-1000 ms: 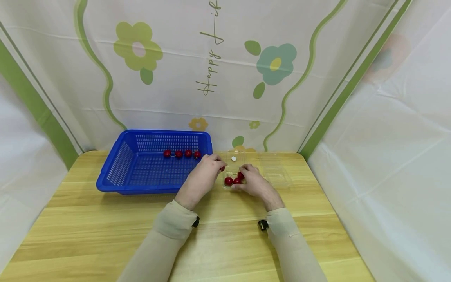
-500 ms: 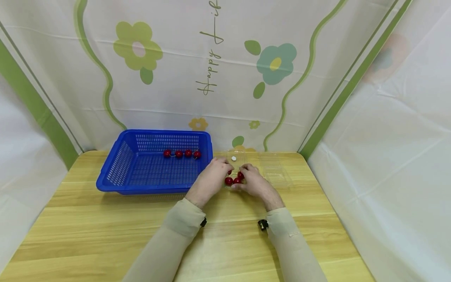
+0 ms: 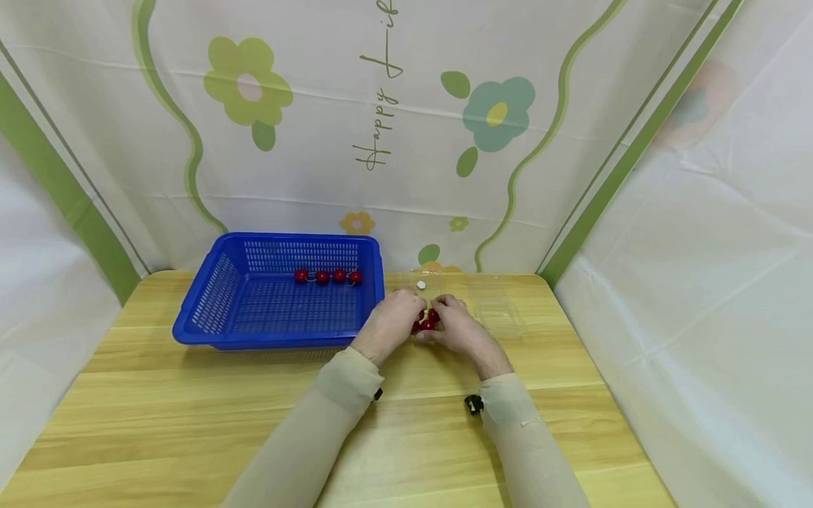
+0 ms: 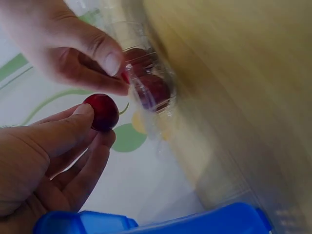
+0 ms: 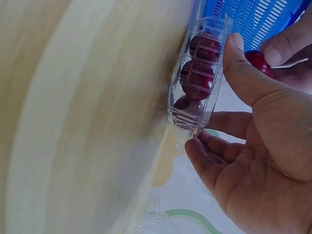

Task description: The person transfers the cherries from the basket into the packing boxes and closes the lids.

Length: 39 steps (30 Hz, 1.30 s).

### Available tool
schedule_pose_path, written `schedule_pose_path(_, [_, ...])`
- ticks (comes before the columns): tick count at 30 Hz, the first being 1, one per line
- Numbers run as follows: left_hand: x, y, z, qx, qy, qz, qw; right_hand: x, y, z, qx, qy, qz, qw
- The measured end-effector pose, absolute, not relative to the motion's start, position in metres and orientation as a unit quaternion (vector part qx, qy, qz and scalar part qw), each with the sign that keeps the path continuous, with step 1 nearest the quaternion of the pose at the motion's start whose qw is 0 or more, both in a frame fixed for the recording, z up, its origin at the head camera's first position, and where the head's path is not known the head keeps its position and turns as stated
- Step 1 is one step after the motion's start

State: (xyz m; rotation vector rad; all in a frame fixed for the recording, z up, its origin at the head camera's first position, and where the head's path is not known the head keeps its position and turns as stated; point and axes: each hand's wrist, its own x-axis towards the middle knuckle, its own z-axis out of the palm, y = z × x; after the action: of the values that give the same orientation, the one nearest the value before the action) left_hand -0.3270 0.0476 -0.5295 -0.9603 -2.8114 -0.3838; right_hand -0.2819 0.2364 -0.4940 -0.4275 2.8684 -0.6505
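Observation:
My left hand (image 3: 392,321) pinches a dark red cherry (image 4: 103,112) between thumb and fingers, its thin green stem sticking out. The cherry is held above the near side of a clear plastic clamshell box (image 5: 187,123), whose lid is folded open at the back. Inside the box lie several cherries (image 5: 197,80), seen through its ribbed wall in the right wrist view. My right hand (image 3: 459,328) grips the box at its right side, thumb at the near rim and fingers at the far end. In the head view both hands partly hide the box.
A blue perforated basket (image 3: 279,344) stands to the left with several cherries (image 3: 322,277) in a row near its back right. Another clear plastic box (image 3: 498,314) sits open at the right. Behind the wooden table (image 3: 419,451) hangs a flower-printed curtain (image 3: 317,141).
My left hand has moved to the right with its cherry, from beside the basket to over the box, now covering part of the cherries there. The right hand stays in place.

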Motion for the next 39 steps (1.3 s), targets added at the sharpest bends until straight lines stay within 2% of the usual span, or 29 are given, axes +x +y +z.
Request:
schedule_pose_path(8, [-0.323, 0.058, -0.524, -0.291, -0.948, -0.111, 0.059, -0.281, 0.237, -0.494, -0.149, 0.960, -0.225, 0.080])
schedule_pose_path(19, [-0.297, 0.060, -0.479, -0.271, -0.956, -0.106, 0.046, -0.281, 0.237, -0.494, -0.148, 0.959, -0.227, 0.079])
schedule_pose_path(39, [-0.312, 0.060, -0.502, -0.274, -0.950, -0.145, 0.037, -0.282, 0.237, -0.496, -0.154, 0.959, -0.226, 0.076])
